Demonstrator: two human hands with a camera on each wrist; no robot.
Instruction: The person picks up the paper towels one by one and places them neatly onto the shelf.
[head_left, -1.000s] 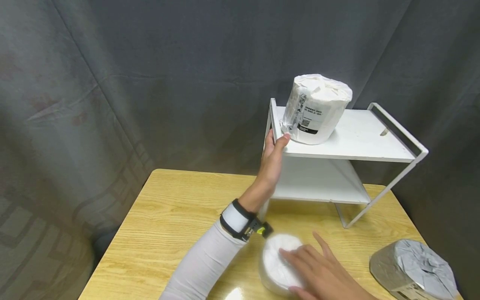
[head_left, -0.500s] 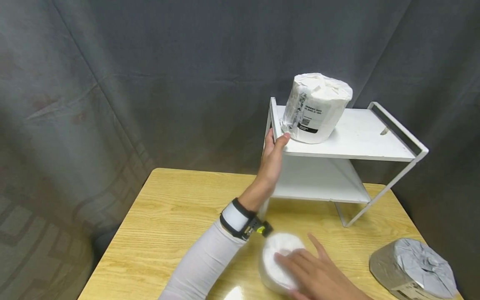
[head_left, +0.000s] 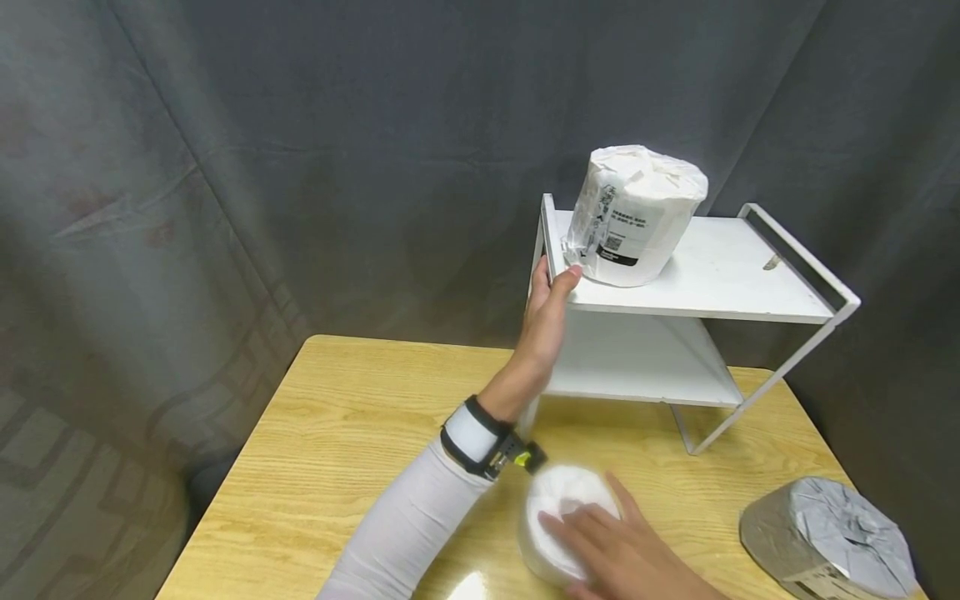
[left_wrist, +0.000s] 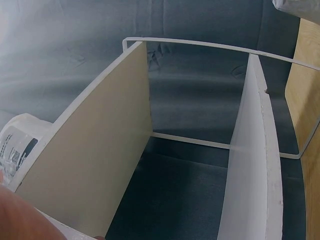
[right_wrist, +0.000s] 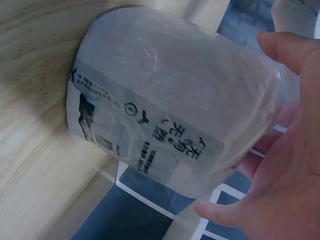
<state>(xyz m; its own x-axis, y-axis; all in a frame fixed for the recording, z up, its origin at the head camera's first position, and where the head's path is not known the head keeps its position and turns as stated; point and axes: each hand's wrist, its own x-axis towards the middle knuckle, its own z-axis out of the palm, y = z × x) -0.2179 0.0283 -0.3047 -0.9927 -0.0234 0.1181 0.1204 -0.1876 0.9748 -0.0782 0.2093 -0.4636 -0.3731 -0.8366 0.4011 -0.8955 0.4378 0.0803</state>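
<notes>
In the head view, my left hand (head_left: 543,325) grips the left side of a white two-tier shelf rack (head_left: 757,258), thumb over the upper board's edge. Close to that thumb, a white wrapped toilet roll (head_left: 637,221) stands tilted on the upper tier. A second white wrapped toilet roll (head_left: 551,542) is on the table in front of the rack. Above its top lies my right hand (head_left: 626,546), fingers spread and blurred. From the right wrist, this roll's printed wrapper shows, with the thumb standing apart from it; whether the other fingers touch it is hard to tell.
A grey wrapped toilet roll (head_left: 832,537) lies at the table's right edge. The wooden table (head_left: 360,433) reaches left of the rack, and a dark curtain (head_left: 375,167) hangs behind. The rack's lower board (left_wrist: 257,150) shows in the left wrist view.
My right hand has shifted slightly left across the top of the roll on the table. My left hand, the rack and the other rolls stay in place.
</notes>
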